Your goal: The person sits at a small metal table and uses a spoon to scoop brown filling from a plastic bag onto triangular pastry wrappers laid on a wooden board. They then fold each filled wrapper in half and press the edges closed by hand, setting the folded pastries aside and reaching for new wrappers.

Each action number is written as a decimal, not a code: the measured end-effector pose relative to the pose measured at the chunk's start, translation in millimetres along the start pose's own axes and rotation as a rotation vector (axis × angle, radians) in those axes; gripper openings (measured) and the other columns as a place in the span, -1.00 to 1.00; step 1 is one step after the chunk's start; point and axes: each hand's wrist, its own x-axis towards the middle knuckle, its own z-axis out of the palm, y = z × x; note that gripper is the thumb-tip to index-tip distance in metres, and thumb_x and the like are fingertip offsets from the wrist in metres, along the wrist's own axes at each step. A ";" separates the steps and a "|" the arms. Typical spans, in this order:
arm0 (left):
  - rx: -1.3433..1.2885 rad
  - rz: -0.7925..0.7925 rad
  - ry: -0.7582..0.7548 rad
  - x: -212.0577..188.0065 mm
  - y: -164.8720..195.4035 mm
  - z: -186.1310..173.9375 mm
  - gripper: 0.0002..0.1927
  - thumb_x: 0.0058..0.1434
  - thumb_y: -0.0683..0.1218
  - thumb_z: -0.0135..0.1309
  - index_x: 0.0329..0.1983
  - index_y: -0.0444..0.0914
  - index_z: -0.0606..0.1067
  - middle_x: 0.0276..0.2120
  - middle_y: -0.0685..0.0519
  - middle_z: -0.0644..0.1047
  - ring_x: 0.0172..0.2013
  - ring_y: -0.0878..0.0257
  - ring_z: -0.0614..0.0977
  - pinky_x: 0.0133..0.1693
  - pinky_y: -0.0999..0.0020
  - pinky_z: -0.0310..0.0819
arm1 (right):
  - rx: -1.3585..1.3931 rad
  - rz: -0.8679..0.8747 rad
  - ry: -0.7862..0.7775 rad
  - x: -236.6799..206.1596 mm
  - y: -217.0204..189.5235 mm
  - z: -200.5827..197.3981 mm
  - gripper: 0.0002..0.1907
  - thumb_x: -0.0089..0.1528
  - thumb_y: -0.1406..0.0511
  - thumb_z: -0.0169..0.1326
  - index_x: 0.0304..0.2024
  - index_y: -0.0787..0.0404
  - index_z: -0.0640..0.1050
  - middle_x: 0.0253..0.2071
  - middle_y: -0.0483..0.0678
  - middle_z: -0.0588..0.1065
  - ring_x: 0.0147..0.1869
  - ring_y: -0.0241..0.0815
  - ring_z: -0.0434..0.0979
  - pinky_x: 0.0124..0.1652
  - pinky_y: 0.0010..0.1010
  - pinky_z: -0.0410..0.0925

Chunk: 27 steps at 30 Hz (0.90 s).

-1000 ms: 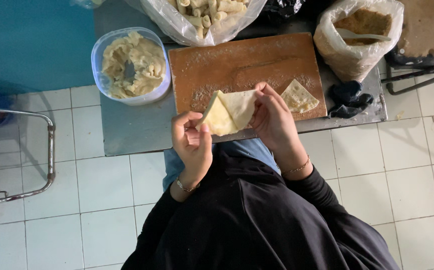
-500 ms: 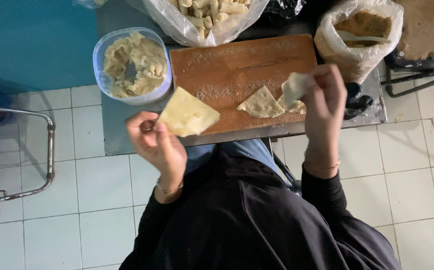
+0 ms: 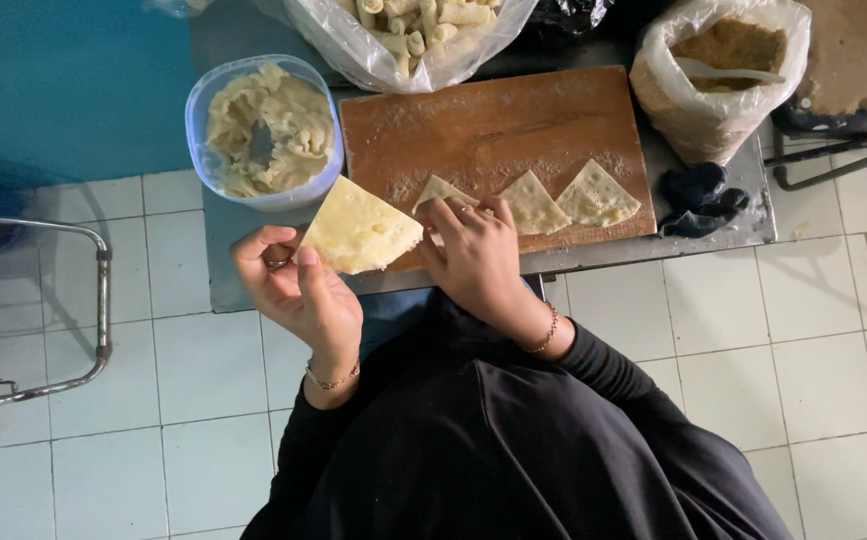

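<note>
2 folded wrappers [image 3: 565, 198] lie on the wooden board [image 3: 493, 130]; my left hand [image 3: 298, 285] pinches a pastry sheet [image 3: 358, 230] beside it, my right hand [image 3: 473, 250] presses a third.

- One wooden board [image 3: 493, 130] on the tabletop [image 3: 223, 270].
- Three folded dough triangles [image 3: 533, 205] on the board.
- One dough triangle [image 3: 358, 230] held up at 9 o'clock from them.
- One plastic tub [image 3: 263, 130] of filling.
- Two filled plastic bags [image 3: 713, 110] at 12 and 2 o'clock.
- Two hands [image 3: 303, 290].

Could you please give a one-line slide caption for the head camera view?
Left hand holds a triangular wrapper; right hand touches another on the floured board.
</note>
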 end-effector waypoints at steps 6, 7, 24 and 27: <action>0.000 -0.001 -0.009 -1.2 1.4 -0.3 -0.76 0.39 -0.18 0.07 0.07 -0.27 0.35 -0.26 0.13 0.35 -0.24 0.42 0.34 -0.09 0.55 0.21 | 0.014 -0.005 -0.053 -1.8 0.6 9.1 -0.68 0.09 0.29 0.20 -0.09 0.15 0.53 -0.35 -0.11 0.52 -0.26 -0.08 0.55 -0.05 -0.20 0.24; 0.003 -0.004 -0.006 -1.5 1.0 -0.6 -0.76 0.39 -0.17 0.07 0.07 -0.27 0.35 -0.26 0.13 0.35 -0.25 0.42 0.34 -0.10 0.56 0.20 | 0.017 -0.007 -0.053 -1.6 1.5 9.3 -0.69 0.09 0.30 0.20 -0.10 0.15 0.53 -0.36 -0.11 0.52 -0.26 -0.09 0.56 -0.01 -0.19 0.25; 0.303 -0.092 -0.599 -8.6 7.8 32.9 -0.85 0.45 -0.23 0.09 0.03 -0.35 0.46 -0.19 0.01 0.52 -0.21 0.36 0.59 -0.19 0.48 0.50 | 0.442 -0.016 0.117 -8.9 5.7 -37.6 -0.67 0.10 0.42 0.39 -0.11 0.30 0.61 -0.08 0.01 0.61 0.02 -0.11 0.68 0.02 -0.37 0.52; 0.281 -0.084 -0.646 -9.1 11.0 34.3 -0.77 0.45 -0.22 0.09 0.13 -0.35 0.45 -0.12 -0.04 0.51 -0.13 0.30 0.60 -0.10 0.41 0.56 | 0.489 0.056 0.128 -13.8 9.6 -36.3 -0.70 0.12 0.40 0.41 -0.14 0.31 0.62 -0.09 0.00 0.62 -0.01 -0.17 0.69 -0.04 -0.44 0.54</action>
